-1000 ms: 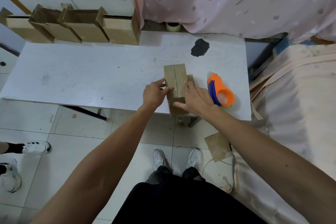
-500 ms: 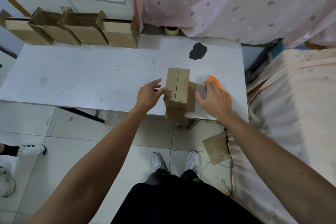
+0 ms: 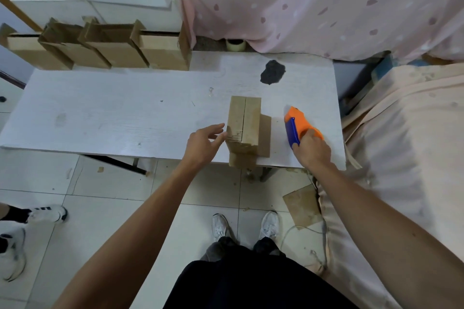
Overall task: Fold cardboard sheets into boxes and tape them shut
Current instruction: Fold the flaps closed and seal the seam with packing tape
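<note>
A small brown cardboard box [image 3: 244, 120] stands upright near the front edge of the white table [image 3: 113, 113], its two top flaps folded shut with a seam down the middle. My left hand [image 3: 204, 144] hovers by the box's left side, fingers loosely spread, fingertips at or just off its wall. To the right, my right hand [image 3: 311, 149] grips the near end of the orange and blue tape dispenser [image 3: 296, 124] that lies on the table.
A row of folded cardboard boxes [image 3: 100, 50] lines the table's back left edge. A roll of tape [image 3: 236, 44] sits behind the table. A black patch [image 3: 272, 72] marks the tabletop. A cloth-covered bed [image 3: 401, 145] flanks the right. Someone's shoes [image 3: 47, 214] stand at the left.
My right hand left the box top, moved right and took hold of the tape dispenser. My left hand loosened off the box's left side.
</note>
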